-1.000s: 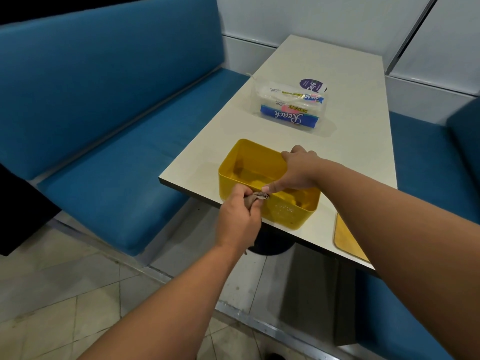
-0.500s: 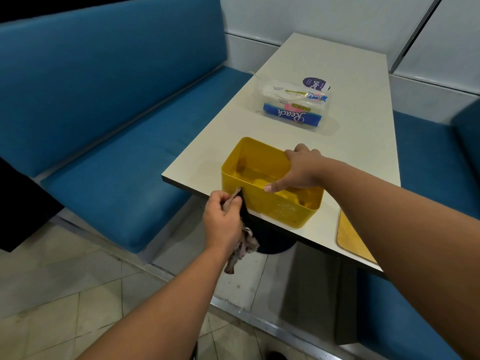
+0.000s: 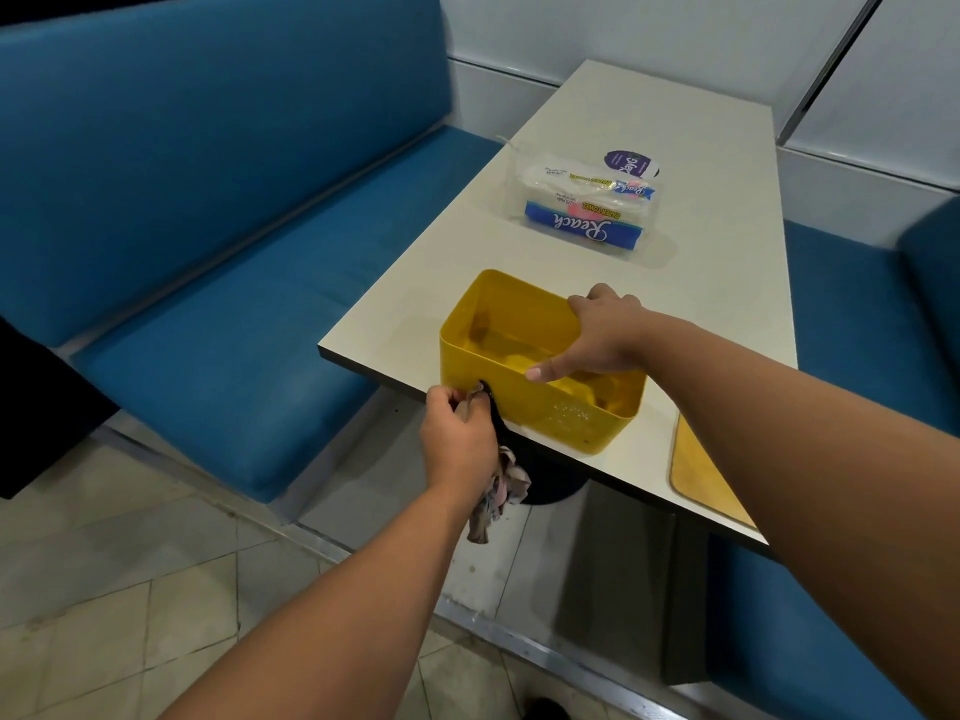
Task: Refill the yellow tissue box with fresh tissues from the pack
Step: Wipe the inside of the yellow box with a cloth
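Note:
The yellow tissue box stands open-topped at the near edge of the white table, and I see no tissues inside it. My right hand grips the box's right rim, thumb inside and fingers over the far side. My left hand is just off the table's near edge, against the box's front left corner, and holds a dark patterned cloth that hangs below it. The tissue pack, clear plastic with a blue label, lies further back on the table, apart from both hands.
A flat yellow lid lies at the table's near right edge. A round purple sticker sits behind the pack. Blue benches flank the table on both sides. Tiled floor is below at left.
My left hand has drawn the cloth out from the box's front rim and down past the table edge, so it now hangs below. My right hand stays on the box.

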`<move>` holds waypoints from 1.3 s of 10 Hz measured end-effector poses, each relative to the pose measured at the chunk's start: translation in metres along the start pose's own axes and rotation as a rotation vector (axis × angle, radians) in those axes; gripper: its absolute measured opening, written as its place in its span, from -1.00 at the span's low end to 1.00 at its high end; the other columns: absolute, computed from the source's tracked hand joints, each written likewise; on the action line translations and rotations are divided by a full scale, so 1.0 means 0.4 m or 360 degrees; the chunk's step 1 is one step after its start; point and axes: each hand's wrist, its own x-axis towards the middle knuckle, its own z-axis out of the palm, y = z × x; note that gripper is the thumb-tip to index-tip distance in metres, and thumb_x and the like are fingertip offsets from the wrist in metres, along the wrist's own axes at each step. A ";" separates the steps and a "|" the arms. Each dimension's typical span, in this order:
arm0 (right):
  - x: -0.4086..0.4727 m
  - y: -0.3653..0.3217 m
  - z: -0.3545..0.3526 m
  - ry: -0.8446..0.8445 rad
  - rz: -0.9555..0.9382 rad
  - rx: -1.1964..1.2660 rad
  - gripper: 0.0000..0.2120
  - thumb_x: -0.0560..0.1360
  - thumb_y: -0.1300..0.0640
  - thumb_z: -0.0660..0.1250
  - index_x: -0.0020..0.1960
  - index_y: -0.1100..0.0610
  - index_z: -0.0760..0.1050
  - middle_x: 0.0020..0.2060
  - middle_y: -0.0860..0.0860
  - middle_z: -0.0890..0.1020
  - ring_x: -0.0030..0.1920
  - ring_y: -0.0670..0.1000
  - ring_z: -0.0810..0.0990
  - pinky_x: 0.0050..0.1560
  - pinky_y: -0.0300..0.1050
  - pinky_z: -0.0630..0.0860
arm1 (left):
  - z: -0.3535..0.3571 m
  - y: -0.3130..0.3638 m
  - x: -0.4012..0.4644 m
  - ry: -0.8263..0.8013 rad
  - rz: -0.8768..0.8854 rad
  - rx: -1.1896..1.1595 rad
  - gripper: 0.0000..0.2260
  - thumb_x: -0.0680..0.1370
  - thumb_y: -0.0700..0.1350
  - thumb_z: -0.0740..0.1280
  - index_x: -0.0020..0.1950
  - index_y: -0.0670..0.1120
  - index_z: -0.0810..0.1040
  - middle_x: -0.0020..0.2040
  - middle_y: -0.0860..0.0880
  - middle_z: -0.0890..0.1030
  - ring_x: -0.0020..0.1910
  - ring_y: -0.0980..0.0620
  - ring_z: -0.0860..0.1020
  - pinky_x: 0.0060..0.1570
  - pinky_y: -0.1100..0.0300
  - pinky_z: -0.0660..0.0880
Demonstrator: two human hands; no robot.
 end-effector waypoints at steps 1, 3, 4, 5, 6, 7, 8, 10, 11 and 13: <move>0.000 0.000 0.000 0.0003 0.0000 -0.0003 0.13 0.21 -0.51 0.34 0.57 0.03 0.03 0.48 0.12 0.18 0.44 0.26 0.21 0.34 0.22 0.33 | -0.001 0.000 -0.004 0.0003 0.0029 0.0004 -0.89 0.62 -0.03 0.28 0.02 -0.06 0.43 -0.11 -0.03 0.55 -0.14 0.00 0.53 -0.26 0.13 0.42; 0.002 0.000 0.002 0.0001 -0.0002 -0.0007 0.13 0.21 -0.51 0.33 0.57 0.02 0.04 0.48 0.12 0.18 0.44 0.26 0.21 0.34 0.22 0.34 | 0.006 -0.011 -0.002 0.0074 -0.0012 0.0025 -0.88 0.60 -0.04 0.30 0.00 -0.07 0.45 -0.12 -0.04 0.57 -0.14 -0.01 0.54 -0.27 0.13 0.45; -0.001 0.002 0.000 0.0007 -0.0005 0.0000 0.13 0.21 -0.51 0.34 0.57 0.03 0.03 0.48 0.12 0.17 0.45 0.26 0.20 0.34 0.22 0.33 | 0.021 -0.033 -0.010 0.0092 -0.0146 0.0070 -0.92 0.57 -0.08 0.34 -0.03 -0.06 0.49 -0.15 0.01 0.58 -0.15 0.02 0.54 -0.30 0.19 0.40; 0.000 0.002 0.003 0.0018 -0.0012 -0.0011 0.13 0.21 -0.52 0.34 0.57 0.03 0.04 0.48 0.12 0.18 0.44 0.25 0.21 0.33 0.22 0.34 | 0.061 -0.053 -0.037 -0.0112 -0.0207 0.0149 -0.90 0.54 -0.03 0.39 -0.06 -0.02 0.51 -0.14 0.00 0.60 -0.14 0.00 0.57 -0.25 0.16 0.44; 0.003 0.003 0.008 0.0016 -0.0023 -0.0003 0.13 0.21 -0.52 0.33 0.57 0.02 0.03 0.48 0.11 0.19 0.44 0.25 0.21 0.33 0.22 0.34 | 0.064 -0.056 -0.030 -0.0084 -0.0241 0.0135 -0.88 0.53 -0.03 0.40 -0.04 -0.03 0.52 -0.12 0.00 0.61 -0.12 0.00 0.58 -0.15 0.11 0.51; 0.002 0.004 0.007 0.0016 -0.0013 0.0012 0.13 0.21 -0.52 0.34 0.57 0.02 0.03 0.48 0.10 0.18 0.44 0.25 0.20 0.33 0.22 0.33 | 0.045 -0.051 -0.009 0.0099 -0.0238 0.0059 -0.92 0.56 -0.07 0.36 -0.04 -0.04 0.50 -0.13 0.00 0.60 -0.11 0.00 0.57 -0.11 0.06 0.52; -0.001 0.004 0.004 0.0019 -0.0014 0.0004 0.12 0.21 -0.51 0.34 0.57 0.03 0.04 0.48 0.11 0.18 0.44 0.26 0.20 0.33 0.22 0.33 | 0.058 -0.048 -0.022 0.0028 -0.0254 0.0059 -0.92 0.57 -0.07 0.35 -0.03 -0.06 0.50 -0.16 0.00 0.59 -0.15 -0.01 0.56 -0.19 0.12 0.47; -0.001 0.002 0.005 0.0015 -0.0011 -0.0005 0.12 0.22 -0.51 0.33 0.57 0.03 0.04 0.49 0.11 0.18 0.44 0.25 0.20 0.33 0.22 0.33 | 0.031 -0.031 0.002 0.0112 -0.0224 0.0054 -0.92 0.59 -0.08 0.32 0.01 -0.06 0.48 -0.12 0.02 0.56 -0.09 0.00 0.55 -0.20 0.13 0.46; -0.001 0.000 0.003 0.0013 -0.0001 -0.0010 0.12 0.22 -0.51 0.33 0.57 0.03 0.03 0.49 0.11 0.17 0.45 0.26 0.20 0.33 0.22 0.33 | 0.029 -0.005 -0.013 0.0141 -0.0162 -0.0091 -0.91 0.60 -0.08 0.30 -0.03 -0.07 0.44 -0.17 -0.01 0.55 -0.18 0.02 0.52 -0.29 0.14 0.40; -0.003 -0.001 0.002 0.0015 -0.0006 -0.0023 0.12 0.22 -0.51 0.33 0.57 0.03 0.03 0.49 0.13 0.17 0.44 0.27 0.20 0.34 0.22 0.33 | 0.023 0.006 -0.019 0.0062 -0.0056 -0.0110 -0.92 0.61 -0.08 0.30 -0.01 -0.06 0.44 -0.15 -0.01 0.55 -0.18 0.04 0.52 -0.29 0.16 0.39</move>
